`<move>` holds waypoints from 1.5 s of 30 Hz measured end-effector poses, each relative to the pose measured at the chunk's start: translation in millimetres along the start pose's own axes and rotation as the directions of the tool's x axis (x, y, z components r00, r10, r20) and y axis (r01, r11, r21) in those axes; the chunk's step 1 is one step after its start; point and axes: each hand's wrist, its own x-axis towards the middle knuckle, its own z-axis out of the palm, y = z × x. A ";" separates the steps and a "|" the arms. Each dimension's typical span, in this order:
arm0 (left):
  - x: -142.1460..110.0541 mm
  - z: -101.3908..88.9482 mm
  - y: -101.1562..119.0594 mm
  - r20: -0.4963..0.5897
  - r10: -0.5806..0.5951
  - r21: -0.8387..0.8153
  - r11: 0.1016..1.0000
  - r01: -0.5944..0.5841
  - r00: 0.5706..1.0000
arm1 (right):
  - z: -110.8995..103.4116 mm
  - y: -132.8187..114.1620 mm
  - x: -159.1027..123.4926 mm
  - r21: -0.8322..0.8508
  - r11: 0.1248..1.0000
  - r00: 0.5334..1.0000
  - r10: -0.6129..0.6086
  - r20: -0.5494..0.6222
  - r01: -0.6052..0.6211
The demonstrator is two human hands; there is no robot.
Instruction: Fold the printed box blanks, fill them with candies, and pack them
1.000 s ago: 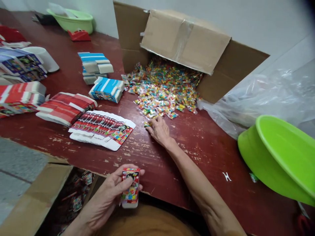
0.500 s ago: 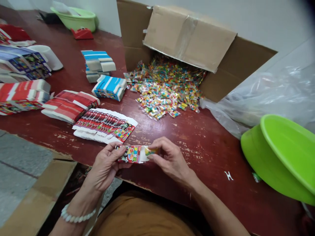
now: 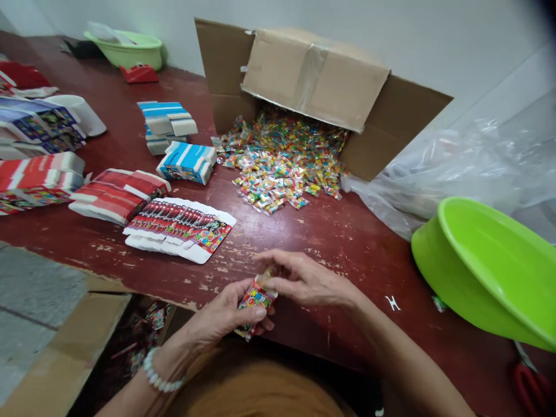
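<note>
My left hand (image 3: 228, 310) grips a small red printed candy box (image 3: 256, 300), tilted with its upper end toward my right hand. At that upper end my right hand (image 3: 306, 279) pinches a small yellowish candy packet (image 3: 266, 277), partly hidden by the fingers. Whether the packet is inside the opening I cannot tell. Beyond my left hand lies a fanned row of flat red cartons (image 3: 174, 223) with white flaps. Farther back, clear packets of colourful candy (image 3: 278, 174) spill from a cardboard box (image 3: 321, 75) tipped on its side.
Banded stacks of blue cartons (image 3: 186, 162) and red cartons (image 3: 117, 197) stand to the left. A green basin (image 3: 428, 249) leans at the right, with red-handled scissors (image 3: 532, 385) near it. An open carton (image 3: 102, 324) sits below the table edge.
The candy box has turned from lying level to slanting upright in my left hand, slightly lower and to the right. My right hand stays at its end with the packet. The view has shifted a little.
</note>
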 end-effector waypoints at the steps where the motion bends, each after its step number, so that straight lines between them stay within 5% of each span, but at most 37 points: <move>1: 1.8 1.7 1.0 -0.017 0.035 0.016 0.999 -0.035 0.999 | 0.9 2.6 1.6 0.084 0.996 0.996 0.046 -0.077 -0.039; 5: 6.8 7.3 5.4 -0.078 0.114 0.039 0.993 -0.111 0.990 | 8.7 8.6 6.4 0.127 0.992 0.927 0.069 -0.369 -0.023; 10: 10.2 14.3 3.1 -0.156 0.117 -0.039 0.992 -0.124 0.981 | 9.7 -1.2 5.9 -0.090 0.995 0.979 -0.061 -0.196 0.044; 14: 11.0 17.2 5.3 -0.243 -0.016 -0.224 0.974 -0.040 0.970 | 12.2 2.9 5.9 0.014 0.999 0.963 -0.044 -0.264 0.049; 19: 11.9 18.5 8.8 -0.292 -0.003 -0.248 0.966 -0.073 0.956 | 21.8 2.2 5.8 -0.011 1.000 0.972 -0.027 -0.232 0.025; 22: 13.4 17.9 9.2 -0.321 -0.012 -0.259 0.963 -0.076 0.947 | 21.0 -0.8 4.0 0.121 0.991 0.953 -0.014 -0.302 0.052; 25: 15.3 18.7 8.6 -0.325 0.022 -0.252 0.961 -0.109 0.946 | 19.1 7.3 3.5 0.240 0.970 0.896 0.130 -0.425 -0.026; 29: 18.2 22.8 4.9 -0.328 0.122 -0.196 0.961 -0.194 0.937 | 27.2 22.3 7.6 0.470 0.871 0.937 0.269 -0.220 -0.140; 31: 19.0 22.9 4.2 -0.321 0.129 -0.188 0.962 -0.197 0.938 | 34.3 23.8 10.1 0.568 0.816 0.932 0.284 -0.227 -0.110; 35: 18.7 16.4 7.6 -0.226 0.008 -0.337 0.938 -0.086 0.974 | 42.3 16.3 9.8 0.286 0.951 0.880 0.036 -0.474 0.115; 38: 18.0 12.2 10.2 -0.165 -0.085 -0.448 0.894 0.002 0.983 | 41.6 11.6 6.9 0.096 0.980 0.901 -0.119 -0.417 0.174; 41: 18.0 13.3 10.0 -0.189 -0.015 -0.454 0.888 -0.074 0.982 | 40.2 10.3 8.1 0.367 0.929 0.940 0.083 -0.330 0.046; 45: 18.3 17.0 7.4 -0.231 0.085 -0.357 0.919 -0.166 0.969 | 38.8 6.3 16.3 0.650 0.755 0.919 0.314 -0.238 -0.090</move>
